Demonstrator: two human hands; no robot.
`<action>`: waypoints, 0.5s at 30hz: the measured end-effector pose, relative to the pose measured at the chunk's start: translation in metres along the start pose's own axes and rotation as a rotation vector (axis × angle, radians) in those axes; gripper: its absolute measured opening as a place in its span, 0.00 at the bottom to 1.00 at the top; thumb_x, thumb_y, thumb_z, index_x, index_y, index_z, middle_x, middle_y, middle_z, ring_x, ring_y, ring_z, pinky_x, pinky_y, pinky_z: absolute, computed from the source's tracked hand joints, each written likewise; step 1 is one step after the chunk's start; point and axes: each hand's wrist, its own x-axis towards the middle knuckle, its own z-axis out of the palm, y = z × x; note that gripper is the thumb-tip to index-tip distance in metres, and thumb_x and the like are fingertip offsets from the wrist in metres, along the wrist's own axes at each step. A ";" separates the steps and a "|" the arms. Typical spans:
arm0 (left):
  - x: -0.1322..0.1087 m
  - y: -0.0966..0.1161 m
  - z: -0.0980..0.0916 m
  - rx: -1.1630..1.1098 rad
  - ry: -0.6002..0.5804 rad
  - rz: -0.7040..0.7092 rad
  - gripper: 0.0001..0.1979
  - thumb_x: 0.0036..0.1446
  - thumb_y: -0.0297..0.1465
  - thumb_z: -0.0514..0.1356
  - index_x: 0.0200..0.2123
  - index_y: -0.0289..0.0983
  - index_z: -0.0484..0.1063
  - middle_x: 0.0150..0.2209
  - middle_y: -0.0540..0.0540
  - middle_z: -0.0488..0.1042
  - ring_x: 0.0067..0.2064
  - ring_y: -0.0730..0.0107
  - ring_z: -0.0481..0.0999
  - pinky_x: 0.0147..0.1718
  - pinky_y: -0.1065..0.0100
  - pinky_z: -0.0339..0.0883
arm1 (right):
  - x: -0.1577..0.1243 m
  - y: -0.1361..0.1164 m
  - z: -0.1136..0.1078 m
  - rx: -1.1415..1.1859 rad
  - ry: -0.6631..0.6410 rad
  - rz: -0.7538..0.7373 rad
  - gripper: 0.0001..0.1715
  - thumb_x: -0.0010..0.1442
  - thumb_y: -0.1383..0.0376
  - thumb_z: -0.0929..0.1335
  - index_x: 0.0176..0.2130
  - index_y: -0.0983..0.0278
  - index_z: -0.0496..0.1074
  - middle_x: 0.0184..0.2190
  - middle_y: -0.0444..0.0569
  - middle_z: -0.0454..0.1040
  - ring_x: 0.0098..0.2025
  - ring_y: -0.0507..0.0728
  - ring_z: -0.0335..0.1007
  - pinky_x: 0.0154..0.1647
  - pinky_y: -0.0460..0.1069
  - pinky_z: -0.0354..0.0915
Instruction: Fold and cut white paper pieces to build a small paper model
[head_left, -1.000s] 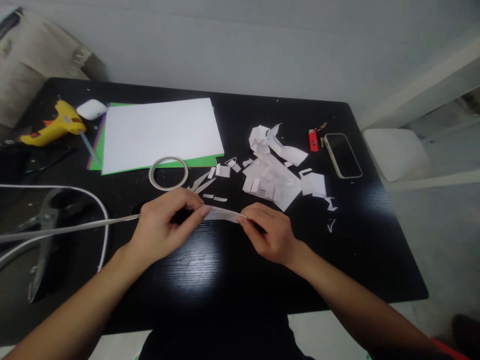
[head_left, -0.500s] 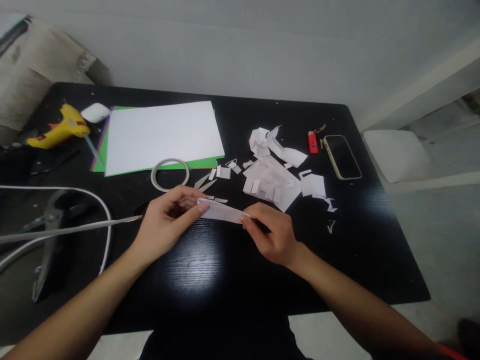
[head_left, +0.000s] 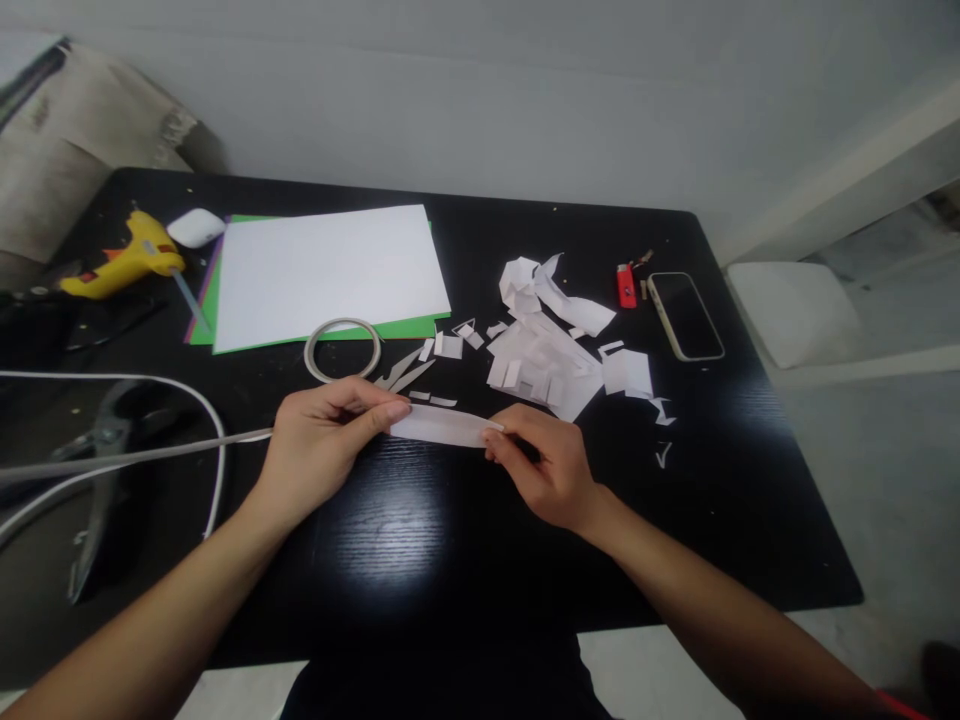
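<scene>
A folded white paper strip [head_left: 442, 425] is stretched between my two hands above the black table. My left hand [head_left: 322, 430] pinches its left end between thumb and fingers. The right end is pinched by my right hand [head_left: 544, 460]. Just beyond my left hand lie scissors [head_left: 405, 372], their blades apart and their handles hidden, and a roll of narrow tape [head_left: 307, 350]. White paper scraps [head_left: 540, 360] are heaped beyond my right hand, with smaller cut pieces [head_left: 448, 346] to their left.
White sheets [head_left: 330, 270] over green paper lie at the back left, beside a yellow glue gun [head_left: 139, 255] and a white case [head_left: 196, 228]. A cable [head_left: 217, 430] and pliers-like tool [head_left: 97, 520] are left. A red lighter [head_left: 625, 286] and phone [head_left: 685, 315] are right.
My left hand has shifted slightly left along the strip, and its fingers have closed in behind it. The strip looks flatter, and more of the scissors shows. My right hand has barely moved.
</scene>
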 end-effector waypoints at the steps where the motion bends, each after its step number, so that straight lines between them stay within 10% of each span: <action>1: 0.000 0.000 0.001 -0.002 0.006 0.008 0.05 0.52 0.35 0.73 0.29 0.40 0.83 0.28 0.49 0.82 0.30 0.68 0.80 0.32 0.70 0.75 | 0.000 -0.001 0.000 0.008 -0.003 0.016 0.12 0.71 0.70 0.67 0.33 0.62 0.73 0.28 0.45 0.75 0.32 0.53 0.73 0.35 0.49 0.69; 15: 0.003 -0.002 0.002 -0.059 -0.130 -0.032 0.09 0.60 0.36 0.69 0.32 0.38 0.81 0.23 0.48 0.81 0.26 0.68 0.80 0.31 0.69 0.74 | -0.001 -0.003 0.003 0.441 -0.024 0.503 0.16 0.68 0.58 0.72 0.31 0.64 0.77 0.25 0.44 0.75 0.26 0.51 0.73 0.28 0.46 0.70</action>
